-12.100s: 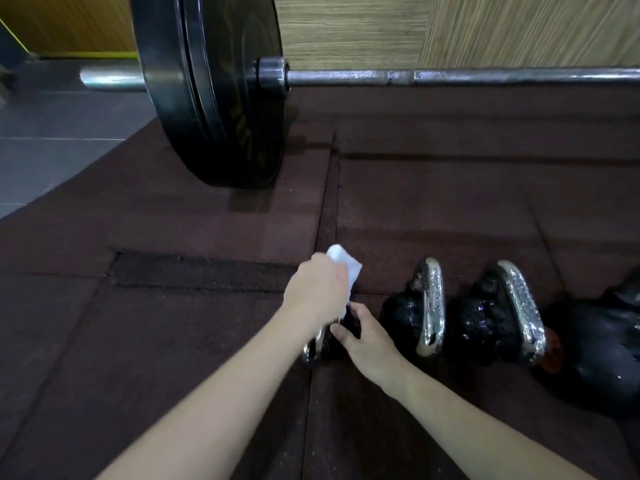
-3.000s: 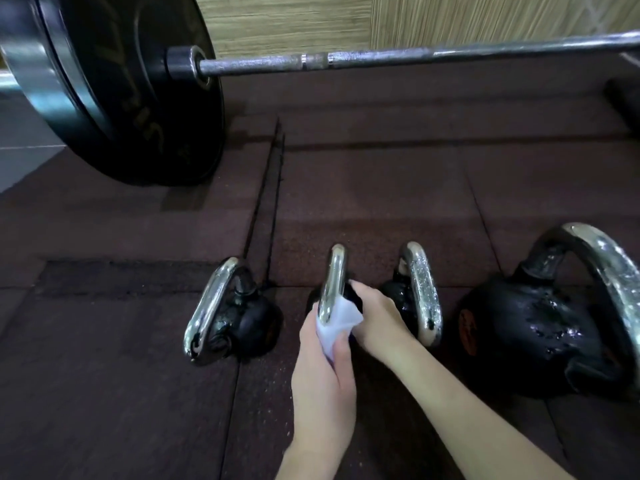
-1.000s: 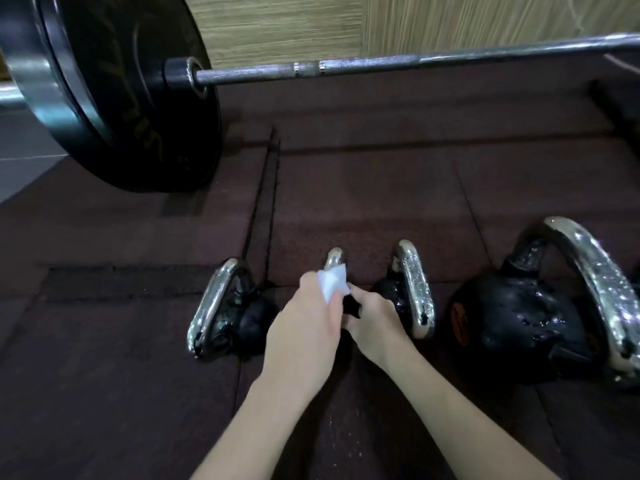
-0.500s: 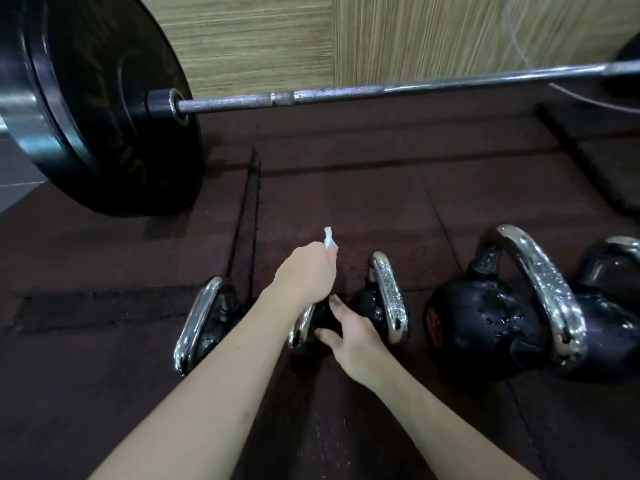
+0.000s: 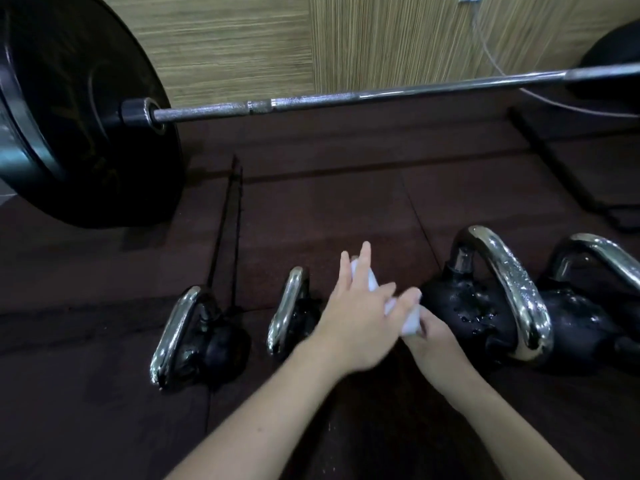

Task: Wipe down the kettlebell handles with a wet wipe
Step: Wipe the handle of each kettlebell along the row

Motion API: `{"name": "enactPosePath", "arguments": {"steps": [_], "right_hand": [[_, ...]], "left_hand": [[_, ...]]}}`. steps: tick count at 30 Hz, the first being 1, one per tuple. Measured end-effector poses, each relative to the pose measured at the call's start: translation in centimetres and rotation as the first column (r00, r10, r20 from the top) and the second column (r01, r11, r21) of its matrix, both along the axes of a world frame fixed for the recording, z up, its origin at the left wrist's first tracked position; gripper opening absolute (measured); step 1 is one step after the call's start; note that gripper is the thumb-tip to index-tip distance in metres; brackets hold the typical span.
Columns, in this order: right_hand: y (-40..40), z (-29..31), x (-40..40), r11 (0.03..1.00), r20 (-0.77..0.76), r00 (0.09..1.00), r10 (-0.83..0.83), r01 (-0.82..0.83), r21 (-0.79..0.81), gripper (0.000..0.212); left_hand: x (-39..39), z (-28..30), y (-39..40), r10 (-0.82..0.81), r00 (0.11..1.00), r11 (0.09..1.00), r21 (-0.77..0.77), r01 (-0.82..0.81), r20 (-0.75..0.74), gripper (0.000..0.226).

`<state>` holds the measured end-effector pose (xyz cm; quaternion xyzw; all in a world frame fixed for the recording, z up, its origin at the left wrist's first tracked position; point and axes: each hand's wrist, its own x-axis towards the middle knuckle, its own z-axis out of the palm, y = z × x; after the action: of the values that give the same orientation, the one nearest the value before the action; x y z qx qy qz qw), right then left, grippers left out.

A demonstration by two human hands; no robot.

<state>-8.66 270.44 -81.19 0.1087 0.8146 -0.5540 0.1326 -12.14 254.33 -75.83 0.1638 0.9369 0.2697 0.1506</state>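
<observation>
— Four kettlebell handles (image 5: 512, 285) show above the mat (image 5: 311, 209). Where's the wet wipe (image 5: 410, 322)?
— Between the two hands, just left of the large kettlebell (image 5: 460, 306).
— And the grips?
— The left hand (image 5: 356, 317) lies over the wipe, fingers straight and spread, though blurred. The right hand (image 5: 433, 337) pinches the wipe's lower end with curled fingers.

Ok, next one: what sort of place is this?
Most likely a gym's free-weights area: a barbell loaded with a black bumper plate lies on dark rubber floor tiles, and a row of chrome-handled kettlebells stands in front of it.
</observation>
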Motion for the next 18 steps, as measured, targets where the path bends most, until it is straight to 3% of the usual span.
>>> {"name": "enactPosePath", "arguments": {"steps": [2, 4, 6, 7, 11, 15, 18], "right_hand": [[-1.2, -0.6, -2.2, 0.999, 0.008, 1.0, 0.012, -0.011, -0.054, 0.027], [-2.0, -2.4, -4.0, 0.998, 0.022, 0.999, 0.034, -0.032, -0.047, 0.056], [-1.7, -5.6, -5.0, 0.996, 0.039, 0.997, 0.063, -0.06, -0.072, 0.088], [-1.7, -6.2, -5.1, 0.994, 0.058, 0.996, 0.065, -0.06, -0.088, 0.091], [-2.6, -2.8, -4.2, 0.997, 0.096, 0.993, 0.076, -0.073, -0.036, 0.049], [-2.3, -3.5, -4.4, 0.994, 0.107, 0.988, 0.112, -0.109, -0.03, 0.062], [-2.2, -3.3, -4.4, 0.993, 0.15, 0.987, 0.064, -0.048, -0.107, 0.069]], "left_hand": [[0.6, -0.2, 0.8, 0.056, 0.997, 0.996, -0.071, -0.059, -0.051, 0.074], [-0.7, -0.3, 1.4, 0.204, 0.979, 0.979, -0.015, -0.204, -0.004, 0.054], [-3.8, 0.2, 1.5, 0.394, 0.89, 0.872, 0.215, -0.441, 0.228, 0.055], [-5.4, 0.5, 1.2, 0.445, 0.827, 0.795, 0.273, -0.541, 0.344, 0.058], [-6.4, 0.8, 0.4, 0.466, 0.789, 0.792, 0.21, -0.574, 0.4, 0.058], [2.6, -0.9, 2.0, 0.411, 0.87, 0.723, 0.485, -0.493, 0.272, 0.068], [7.0, -2.8, 3.1, 0.423, 0.869, 0.67, 0.557, -0.491, 0.257, 0.072]]}}
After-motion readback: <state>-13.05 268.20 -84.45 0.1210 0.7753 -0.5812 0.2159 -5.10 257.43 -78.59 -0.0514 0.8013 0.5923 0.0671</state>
